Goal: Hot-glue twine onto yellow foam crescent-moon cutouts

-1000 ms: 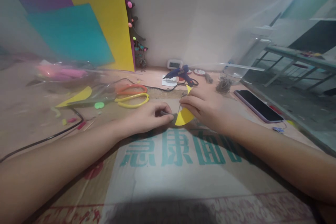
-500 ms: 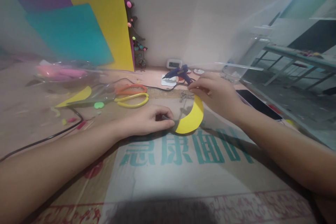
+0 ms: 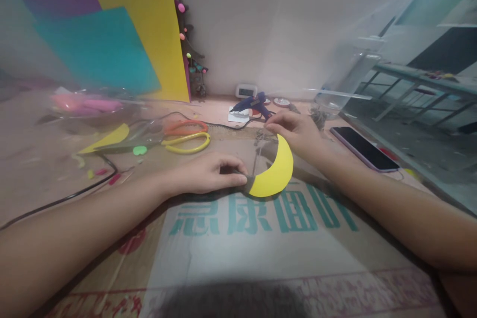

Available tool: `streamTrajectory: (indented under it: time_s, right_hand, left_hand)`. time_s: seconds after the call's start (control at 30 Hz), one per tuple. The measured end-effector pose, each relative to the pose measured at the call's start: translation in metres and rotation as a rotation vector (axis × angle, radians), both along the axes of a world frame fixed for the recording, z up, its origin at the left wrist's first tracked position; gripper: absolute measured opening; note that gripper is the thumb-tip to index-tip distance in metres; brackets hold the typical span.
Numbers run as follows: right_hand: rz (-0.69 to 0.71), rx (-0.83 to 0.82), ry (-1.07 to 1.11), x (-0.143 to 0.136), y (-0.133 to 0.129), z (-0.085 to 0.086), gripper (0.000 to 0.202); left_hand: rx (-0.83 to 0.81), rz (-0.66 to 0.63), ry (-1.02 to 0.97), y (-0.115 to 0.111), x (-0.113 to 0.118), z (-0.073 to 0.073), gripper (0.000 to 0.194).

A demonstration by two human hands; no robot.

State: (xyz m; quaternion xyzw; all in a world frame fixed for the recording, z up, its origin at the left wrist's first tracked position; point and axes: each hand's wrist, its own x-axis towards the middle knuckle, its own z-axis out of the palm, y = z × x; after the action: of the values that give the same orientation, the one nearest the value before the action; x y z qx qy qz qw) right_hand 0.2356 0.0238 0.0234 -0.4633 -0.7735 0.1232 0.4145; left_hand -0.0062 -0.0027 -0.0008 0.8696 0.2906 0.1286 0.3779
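Over the printed cardboard (image 3: 208, 258), the left hand (image 3: 218, 173) and right hand (image 3: 300, 131) do best to avoid creasing the yellow crescent (image 3: 278, 171) between them, the left grip clamped on its dark lower end (image 3: 247, 182), the right's closure I cannot tell, minding the wiry tangle (image 3: 261, 135) close behind and, off left, a green scrap (image 3: 139, 150).

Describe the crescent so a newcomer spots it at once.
Find the cardboard in the foreground, with its big teal lettering. At the lettering's far edge, look between the left hand and the right hand. The crescent is the moon-shaped yellow one there; the yellow scrap lies by the scissors, and the yellow sheet is large and straight-edged.
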Motion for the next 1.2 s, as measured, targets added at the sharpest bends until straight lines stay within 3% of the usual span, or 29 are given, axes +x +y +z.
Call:
streamTrajectory:
  time_s: [0.2,0.33,0.43,0.5,0.73,0.93,1.2]
  right_hand:
    - [-0.024,-0.126,0.138,-0.015,-0.010,-0.005,0.011]
    - [-0.010,-0.071,0.096,-0.014,-0.006,-0.015,0.011]
    - [0.096,0.027,0.004,-0.010,-0.004,-0.020,0.013]
    - [0.158,0.048,-0.004,-0.009,-0.005,-0.019,0.025]
    - [0.323,-0.330,0.183,-0.018,-0.025,-0.003,0.039]
    - [0.574,-0.339,0.164,-0.018,-0.026,-0.019,0.029]
    - [0.442,-0.507,0.148,-0.018,-0.028,-0.018,0.028]
  left_hand:
    - [0.048,-0.034,-0.006,0.001,0.001,0.000,0.032]
    - [0.009,-0.033,-0.036,0.000,0.002,0.001,0.030]
    - [-0.076,0.065,-0.113,0.000,0.002,0.001,0.030]
    - [-0.118,0.154,-0.169,0.000,0.003,-0.001,0.033]
    - [-0.146,0.183,-0.225,0.004,0.004,-0.005,0.033]
    - [-0.093,0.173,-0.169,0.004,0.002,-0.003,0.035]
    - [-0.203,0.158,-0.131,0.000,0.003,0.001,0.037]
